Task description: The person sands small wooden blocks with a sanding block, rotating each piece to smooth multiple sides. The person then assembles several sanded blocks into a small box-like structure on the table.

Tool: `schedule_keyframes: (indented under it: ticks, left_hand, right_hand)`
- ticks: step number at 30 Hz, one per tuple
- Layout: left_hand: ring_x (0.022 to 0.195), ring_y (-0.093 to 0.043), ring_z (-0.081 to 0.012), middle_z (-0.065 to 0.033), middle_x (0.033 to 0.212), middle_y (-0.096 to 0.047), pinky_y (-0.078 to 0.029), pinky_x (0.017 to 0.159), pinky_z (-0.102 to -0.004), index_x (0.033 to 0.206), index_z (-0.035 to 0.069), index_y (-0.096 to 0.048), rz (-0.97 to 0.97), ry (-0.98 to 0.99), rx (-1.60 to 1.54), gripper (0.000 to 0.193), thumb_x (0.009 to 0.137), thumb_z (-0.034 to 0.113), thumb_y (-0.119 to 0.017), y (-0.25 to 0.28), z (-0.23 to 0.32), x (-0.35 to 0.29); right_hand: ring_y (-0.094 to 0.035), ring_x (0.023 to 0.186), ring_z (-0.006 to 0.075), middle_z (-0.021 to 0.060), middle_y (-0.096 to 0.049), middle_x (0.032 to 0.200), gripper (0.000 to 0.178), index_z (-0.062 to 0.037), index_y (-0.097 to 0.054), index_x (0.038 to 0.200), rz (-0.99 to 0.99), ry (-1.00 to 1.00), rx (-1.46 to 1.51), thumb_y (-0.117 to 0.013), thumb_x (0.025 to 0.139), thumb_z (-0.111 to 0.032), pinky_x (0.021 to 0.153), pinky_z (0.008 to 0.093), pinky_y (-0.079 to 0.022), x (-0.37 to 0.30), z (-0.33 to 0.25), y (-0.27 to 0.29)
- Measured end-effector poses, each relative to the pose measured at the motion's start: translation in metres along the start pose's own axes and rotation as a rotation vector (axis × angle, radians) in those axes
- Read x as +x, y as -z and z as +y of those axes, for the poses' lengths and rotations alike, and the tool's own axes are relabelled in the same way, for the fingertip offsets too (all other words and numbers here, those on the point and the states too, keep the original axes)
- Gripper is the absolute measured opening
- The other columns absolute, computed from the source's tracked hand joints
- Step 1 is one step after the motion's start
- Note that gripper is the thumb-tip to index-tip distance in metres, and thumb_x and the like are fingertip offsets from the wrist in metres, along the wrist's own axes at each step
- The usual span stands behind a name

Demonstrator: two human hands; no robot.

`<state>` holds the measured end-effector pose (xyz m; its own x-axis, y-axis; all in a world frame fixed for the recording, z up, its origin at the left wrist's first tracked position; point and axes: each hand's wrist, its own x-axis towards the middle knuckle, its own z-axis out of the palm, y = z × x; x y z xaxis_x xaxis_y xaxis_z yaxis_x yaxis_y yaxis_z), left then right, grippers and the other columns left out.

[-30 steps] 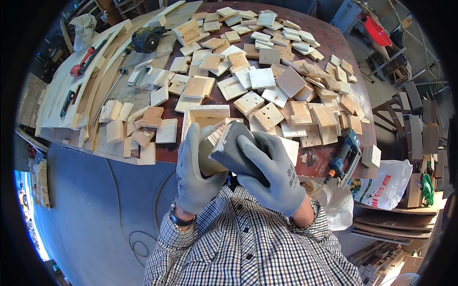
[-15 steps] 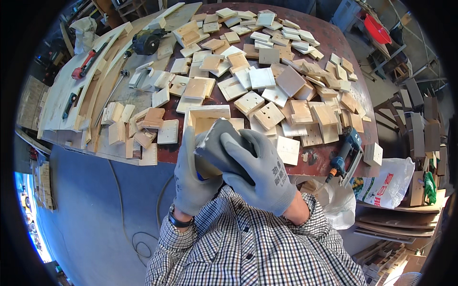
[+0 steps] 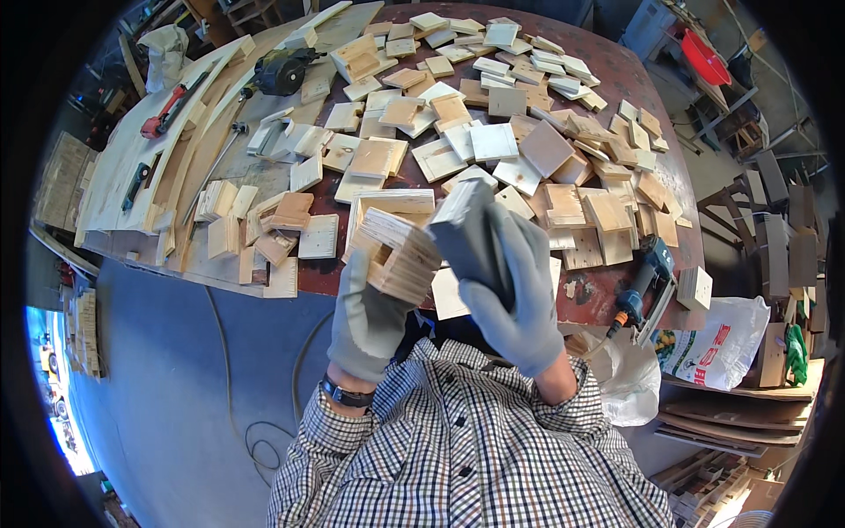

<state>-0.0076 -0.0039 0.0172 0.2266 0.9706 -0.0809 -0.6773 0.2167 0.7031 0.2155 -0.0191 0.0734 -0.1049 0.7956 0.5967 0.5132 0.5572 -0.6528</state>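
Both of my hands wear grey work gloves, raised just in front of the table's near edge. In my left hand (image 3: pixel 361 326) is a small wooden box piece (image 3: pixel 407 264), an open end with layered plywood edges showing; fingers wrap its lower side. My right hand (image 3: pixel 521 304) grips a dark grey sanding block (image 3: pixel 475 242) with a pale, worn end, tilted upright beside the piece and a little apart from it. Behind the piece, an open wooden box frame (image 3: pixel 421 201) rests on the table. Some right-hand fingers are hidden behind the block.
Several small wooden boards (image 3: pixel 493 141) lie heaped over the dark red table (image 3: pixel 647 150). A nail gun (image 3: pixel 645 280) sits at its right edge. At left are a black power tool (image 3: pixel 282 70), a red-handled tool (image 3: pixel 164 114) and long planks. A white sack (image 3: pixel 723 343) stands at right.
The sanding block has come off the wooden piece, moving right and up with my right hand. My left hand has turned the piece, so its open end now shows.
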Motion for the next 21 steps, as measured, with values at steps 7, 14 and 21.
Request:
schedule_keyframes:
  ticks: [7,14,21]
  left_hand:
    - [0.132,-0.063,-0.0266,-0.0114,0.144,-0.066,-0.048,0.119,-0.0432,0.151,0.011,-0.055,0.152,0.344,-0.473,0.058,0.108,0.049,-0.063,-0.033,-0.004,0.006]
    - [0.138,-0.058,-0.0303,-0.0127,0.149,-0.058,-0.053,0.114,-0.0511,0.154,0.011,-0.049,0.163,0.191,-0.359,0.063,0.105,0.046,-0.067,-0.022,-0.010,0.003]
    - [0.120,-0.072,-0.0280,-0.0129,0.134,-0.072,-0.061,0.106,-0.0453,0.138,0.007,-0.064,0.122,0.159,-0.437,0.039,0.111,0.035,-0.059,-0.005,0.009,-0.002]
  right_hand:
    - [-0.057,0.125,0.0442,0.0287,-0.051,0.147,0.072,-0.0125,-0.059,0.153,-0.104,0.055,-0.261,-0.082,0.085,-0.025,0.107,0.0524,-0.044,-0.015,-0.015,-0.017]
    - [-0.060,0.116,0.0451,0.0286,-0.054,0.137,0.069,-0.0044,-0.058,0.148,0.033,0.019,-0.183,-0.079,0.084,-0.021,0.098,0.0527,-0.049,0.012,0.015,-0.019]
    - [-0.061,0.120,0.0435,0.0269,-0.057,0.139,0.073,-0.0106,-0.059,0.152,-0.032,0.048,-0.270,-0.081,0.085,-0.026,0.101,0.0515,-0.049,-0.013,0.016,-0.026]
